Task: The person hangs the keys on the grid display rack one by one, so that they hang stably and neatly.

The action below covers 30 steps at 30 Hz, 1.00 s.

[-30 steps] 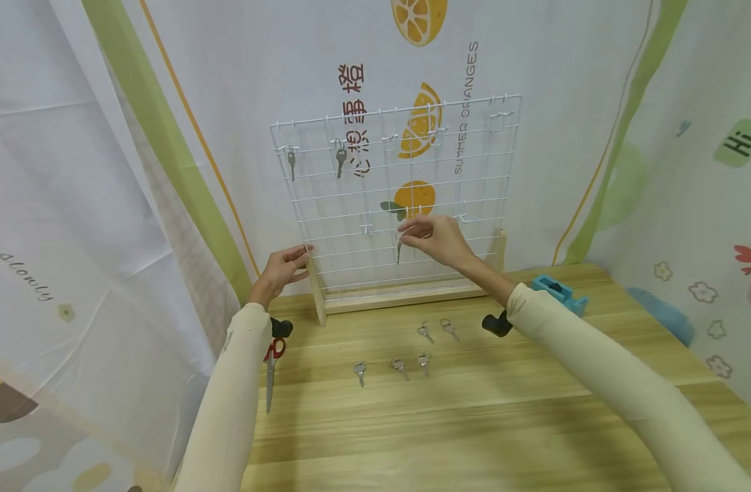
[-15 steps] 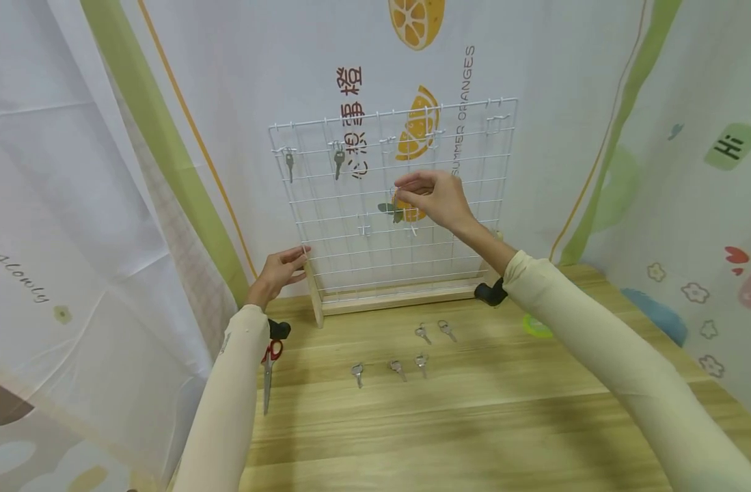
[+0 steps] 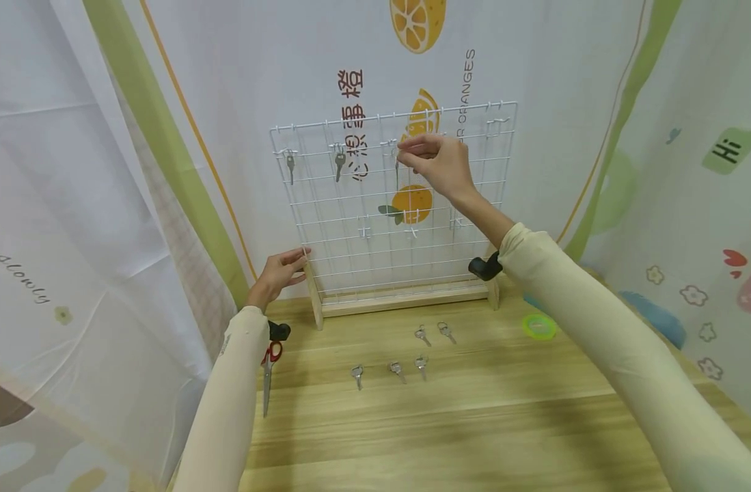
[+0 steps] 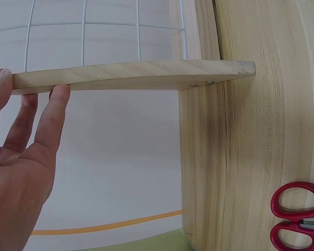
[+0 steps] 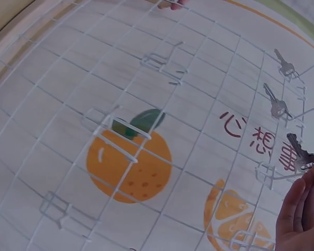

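My right hand (image 3: 441, 164) pinches a key (image 3: 397, 172) by its ring end, high in front of the white wire grid rack (image 3: 406, 301). The key hangs beside a white hook (image 3: 389, 143) in the upper row; in the right wrist view, the key (image 5: 299, 148) overlaps that hook (image 5: 272, 175). Two other keys (image 3: 339, 164) hang from hooks to the left. My left hand (image 3: 279, 270) grips the rack's left wooden support (image 4: 141, 76), thumb on one side and fingers on the other.
Several keys (image 3: 358, 376) with rings lie on the wooden table before the rack. Red-handled scissors (image 3: 267, 376) lie at the left, and a yellow-green ring (image 3: 527, 326) at the right. More white hooks (image 3: 364, 229) stick out lower on the grid. A printed curtain stands behind.
My right hand has risen with the key from the grid's lower half to its upper hook row. The left hand stays on the support.
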Each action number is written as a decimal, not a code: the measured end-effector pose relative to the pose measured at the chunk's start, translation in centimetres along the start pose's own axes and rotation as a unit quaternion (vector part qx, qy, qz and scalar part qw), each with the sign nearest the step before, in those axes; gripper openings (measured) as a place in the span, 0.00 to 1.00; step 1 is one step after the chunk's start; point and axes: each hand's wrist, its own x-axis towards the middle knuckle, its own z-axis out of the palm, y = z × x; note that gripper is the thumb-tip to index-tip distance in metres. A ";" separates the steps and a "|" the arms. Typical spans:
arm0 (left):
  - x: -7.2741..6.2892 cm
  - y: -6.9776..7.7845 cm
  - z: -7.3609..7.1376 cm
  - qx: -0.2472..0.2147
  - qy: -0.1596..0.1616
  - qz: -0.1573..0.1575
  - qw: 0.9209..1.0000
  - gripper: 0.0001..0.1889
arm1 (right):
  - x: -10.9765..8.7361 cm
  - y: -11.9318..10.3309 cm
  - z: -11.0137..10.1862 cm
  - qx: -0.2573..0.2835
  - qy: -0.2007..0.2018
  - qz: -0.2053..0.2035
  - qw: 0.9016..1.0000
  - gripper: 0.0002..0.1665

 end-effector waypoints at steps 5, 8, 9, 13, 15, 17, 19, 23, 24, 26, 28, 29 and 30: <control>0.1 -0.1 0.0 -0.001 0.003 -0.004 1.000 0.25 | 0.9 -0.6 0.2 -0.001 0.010 0.006 1.000 0.13; 0.4 -0.4 0.0 -0.003 0.004 -0.003 1.000 0.25 | 1.3 -0.7 0.4 0.001 0.012 0.012 1.000 0.13; 0.5 -0.5 -0.1 -0.003 0.005 -0.002 1.000 0.25 | 1.4 -0.7 0.5 0.002 0.012 0.014 1.000 0.13; 1.2 -1.4 -0.3 0.002 0.011 0.005 1.000 0.25 | 1.8 -0.6 0.8 -0.002 0.011 0.018 1.000 0.12; 1.6 -1.8 -0.5 0.006 0.014 0.010 1.000 0.25 | 1.9 -0.4 1.0 -0.009 0.011 0.021 1.000 0.12; 1.8 -2.2 -0.6 0.009 0.017 0.012 1.000 0.24 | 2.0 -0.2 1.2 -0.016 0.011 0.024 1.000 0.12; 2.0 -2.3 -0.6 0.012 0.019 0.014 1.000 0.24 | 2.1 0.0 1.4 -0.023 0.012 0.026 0.999 0.12; 2.1 -2.4 -0.6 0.014 0.020 0.014 1.000 0.25 | 2.4 0.3 1.8 -0.037 0.013 0.025 0.999 0.12; 2.1 -2.4 -0.6 0.015 0.019 0.014 1.000 0.25 | 2.5 0.3 1.9 -0.042 0.013 0.023 0.999 0.12; 2.2 -2.3 -0.6 0.015 0.020 0.013 1.000 0.25 | 2.6 0.4 2.1 -0.050 0.012 0.020 0.998 0.12; 2.2 -2.3 -0.6 0.013 0.022 0.012 1.000 0.24 | 2.6 0.5 2.1 -0.056 0.010 0.020 0.998 0.13; 2.2 -2.3 -0.6 0.013 0.022 0.012 1.000 0.24 | 2.6 0.5 2.2 -0.058 0.008 0.021 0.998 0.13; 2.1 -2.3 -0.6 0.014 0.021 0.012 1.000 0.24 | 2.6 0.6 2.2 -0.058 0.007 0.020 0.998 0.13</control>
